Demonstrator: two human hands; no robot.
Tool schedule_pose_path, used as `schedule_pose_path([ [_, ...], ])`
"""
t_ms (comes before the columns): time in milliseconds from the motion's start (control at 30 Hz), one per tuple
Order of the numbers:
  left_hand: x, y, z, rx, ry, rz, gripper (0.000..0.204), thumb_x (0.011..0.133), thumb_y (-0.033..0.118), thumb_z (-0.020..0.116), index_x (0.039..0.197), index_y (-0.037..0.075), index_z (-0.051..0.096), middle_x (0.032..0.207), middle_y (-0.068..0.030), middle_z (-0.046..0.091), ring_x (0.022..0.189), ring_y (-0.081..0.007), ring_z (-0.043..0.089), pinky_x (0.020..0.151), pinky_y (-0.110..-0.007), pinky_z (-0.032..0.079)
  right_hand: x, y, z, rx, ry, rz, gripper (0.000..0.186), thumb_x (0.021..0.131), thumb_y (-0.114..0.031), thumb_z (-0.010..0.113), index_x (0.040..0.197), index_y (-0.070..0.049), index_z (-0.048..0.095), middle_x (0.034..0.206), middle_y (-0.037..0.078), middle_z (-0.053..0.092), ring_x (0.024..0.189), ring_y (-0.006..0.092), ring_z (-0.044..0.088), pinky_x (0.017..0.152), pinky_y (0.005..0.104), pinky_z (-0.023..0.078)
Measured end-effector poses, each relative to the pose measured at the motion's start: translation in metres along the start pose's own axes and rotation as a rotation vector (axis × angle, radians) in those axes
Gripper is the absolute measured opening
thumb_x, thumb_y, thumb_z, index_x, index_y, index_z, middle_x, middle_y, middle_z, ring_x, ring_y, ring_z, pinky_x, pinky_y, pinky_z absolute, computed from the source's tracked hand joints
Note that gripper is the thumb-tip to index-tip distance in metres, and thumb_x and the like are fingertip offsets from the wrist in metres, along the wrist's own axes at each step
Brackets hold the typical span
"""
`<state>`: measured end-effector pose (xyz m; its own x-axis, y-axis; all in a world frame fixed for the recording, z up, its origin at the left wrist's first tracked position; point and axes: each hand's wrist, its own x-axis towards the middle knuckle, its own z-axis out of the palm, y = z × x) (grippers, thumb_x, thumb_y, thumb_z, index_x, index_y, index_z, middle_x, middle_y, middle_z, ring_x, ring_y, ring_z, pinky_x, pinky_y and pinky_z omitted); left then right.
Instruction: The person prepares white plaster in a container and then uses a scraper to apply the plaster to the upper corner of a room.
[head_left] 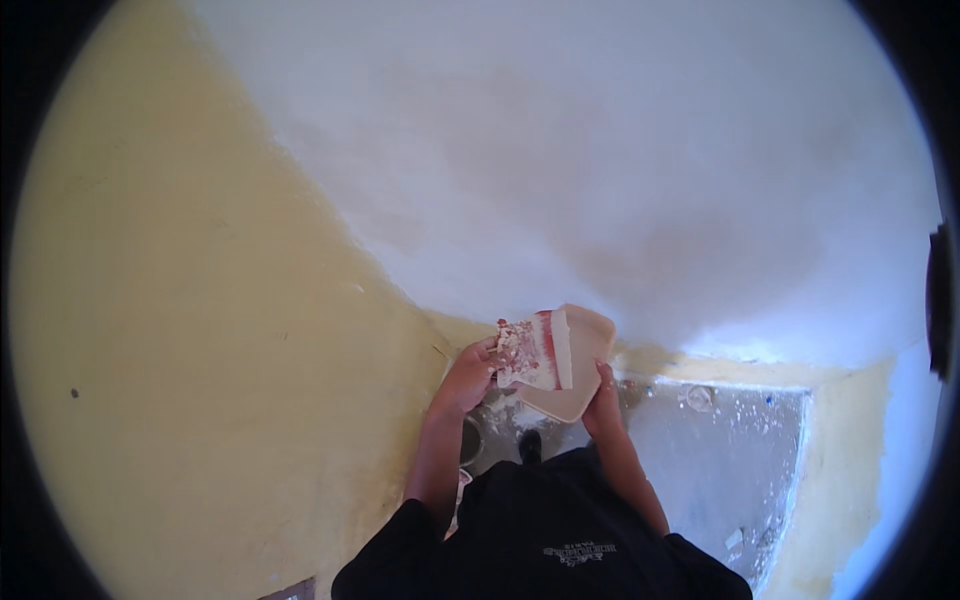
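My left hand (470, 372) is closed on a wide, flat red scraper-like tool (528, 352), crusted with white putty and with a white strip along its right edge. My right hand (605, 398) grips the right side of a pale beige shallow plastic tray or board (580, 385). The tool lies over the tray's left part; whether they touch I cannot tell. Both are in front of my body, below a wall (600, 160) with a patchy white coat.
A yellow wall (220, 360) stands on my left. Below are a grey floor (705, 470) with white spatters, a pale crumpled object (697, 397), a partly hidden bucket (468, 440) and my dark shoe (530, 445). A dark object (937, 300) is at the far right.
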<state>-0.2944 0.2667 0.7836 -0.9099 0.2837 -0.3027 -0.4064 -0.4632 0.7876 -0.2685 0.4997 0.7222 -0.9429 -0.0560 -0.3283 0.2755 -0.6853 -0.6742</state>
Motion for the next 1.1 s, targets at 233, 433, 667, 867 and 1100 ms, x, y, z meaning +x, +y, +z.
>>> schedule_pose_path([
  [233, 0.025, 0.102, -0.010, 0.504, 0.564, 0.802, 0.027, 0.101, 0.020, 0.052, 0.113, -0.001, 0.063, 0.087, -0.0046, 0.069, 0.075, -0.0107, 0.061, 0.069, -0.027, 0.049, -0.008, 0.003, -0.015, -0.039, 0.044, -0.039, 0.045, 0.100, -0.039, 0.043, 0.132, -0.007, 0.047, 0.125, 0.008, 0.059, 0.116, 0.0231, 0.057, 0.100, 0.0389, 0.047],
  [433, 0.142, 0.202, 0.012, 0.987, 1.050, 1.537, 0.043, 0.093, -0.001, 0.052, 0.136, -0.003, 0.049, 0.125, -0.0228, 0.061, 0.107, -0.0362, 0.064, 0.079, -0.037, 0.057, 0.007, -0.004, -0.036, -0.060, 0.013, -0.098, 0.051, 0.099, -0.042, 0.044, 0.136, -0.006, 0.044, 0.128, 0.010, 0.057, 0.119, 0.0249, 0.056, 0.102, 0.0410, 0.046],
  [667, 0.188, 0.082, 0.037, 1.511, 0.677, 1.454, 0.057, 0.081, -0.006, 0.053, 0.137, -0.006, 0.045, 0.142, -0.0291, 0.044, 0.131, -0.0458, 0.045, 0.095, -0.041, 0.053, 0.001, -0.005, -0.043, 0.019, 0.070, -0.113, 0.050, 0.100, -0.041, 0.043, 0.135, -0.006, 0.044, 0.128, 0.010, 0.057, 0.119, 0.0252, 0.056, 0.102, 0.0423, 0.046],
  [867, 0.141, 0.087, 0.020, 0.876, 1.060, 1.426, 0.030, 0.093, -0.001, 0.049, 0.122, -0.006, 0.058, 0.111, -0.0207, 0.068, 0.090, -0.0277, 0.071, 0.070, -0.031, 0.056, -0.005, -0.010, -0.039, 0.020, 0.089, -0.133, 0.047, 0.100, -0.040, 0.044, 0.133, -0.006, 0.046, 0.126, 0.009, 0.058, 0.117, 0.0247, 0.057, 0.100, 0.0411, 0.047],
  [1100, 0.153, 0.223, 0.001, 0.599, 1.368, 1.272, 0.025, 0.087, -0.001, 0.050, 0.108, -0.006, 0.063, 0.077, -0.0266, 0.065, 0.068, -0.0439, 0.062, 0.062, -0.045, 0.050, -0.005, -0.002, -0.047, 0.037, 0.042, -0.130, 0.047, 0.100, -0.040, 0.045, 0.133, -0.006, 0.046, 0.126, 0.009, 0.057, 0.118, 0.0246, 0.056, 0.101, 0.0408, 0.046],
])
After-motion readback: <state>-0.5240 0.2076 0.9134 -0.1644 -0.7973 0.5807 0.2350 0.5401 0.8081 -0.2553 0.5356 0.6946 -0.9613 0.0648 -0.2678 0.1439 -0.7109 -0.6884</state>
